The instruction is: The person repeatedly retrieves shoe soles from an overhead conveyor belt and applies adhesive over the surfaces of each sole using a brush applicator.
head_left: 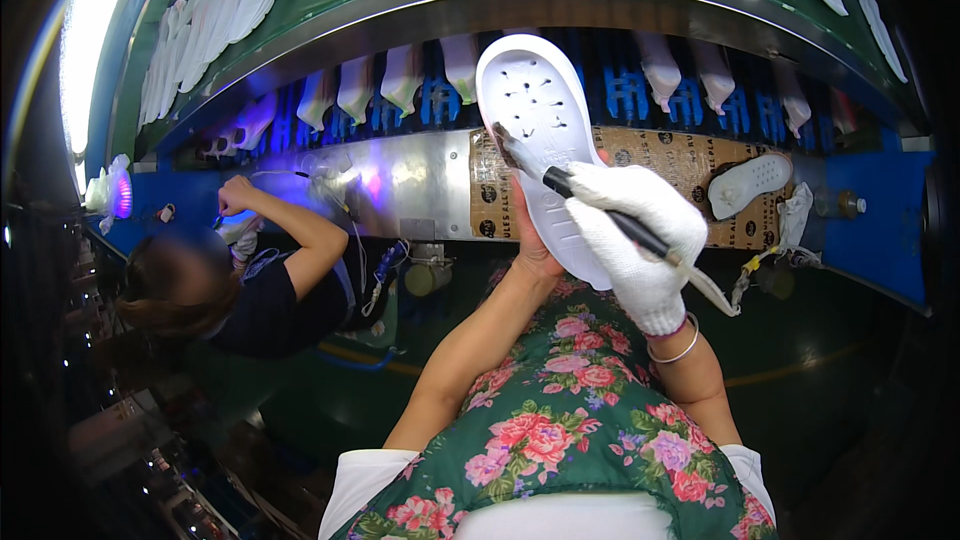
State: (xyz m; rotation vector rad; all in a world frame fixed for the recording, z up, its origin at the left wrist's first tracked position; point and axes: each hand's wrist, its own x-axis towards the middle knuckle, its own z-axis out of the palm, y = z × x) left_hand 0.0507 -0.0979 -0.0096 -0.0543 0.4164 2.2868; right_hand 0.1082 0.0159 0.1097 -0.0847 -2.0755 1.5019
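Observation:
A white shoe sole (535, 90) is held up in front of me, its inner face toward me and small holes through its wide upper part. My left hand (537, 240), bare, grips it from behind and along its left edge, so part of the fingers is hidden. In a white knitted glove, my right hand (645, 230) is closed on a brush (630, 225) with a black handle. A pale tube or cord trails from the handle's lower end. The brush's dark bristles lie against the sole's left edge, near the middle of its length.
Brown cardboard (650, 147) covers part of a metal bench (430, 180). Another sole (748, 185), a white cloth (795, 212) and a small bottle (840, 204) are at right. Pale shoe parts (403, 78) hang above blue holders. A co-worker (270, 280) works at left.

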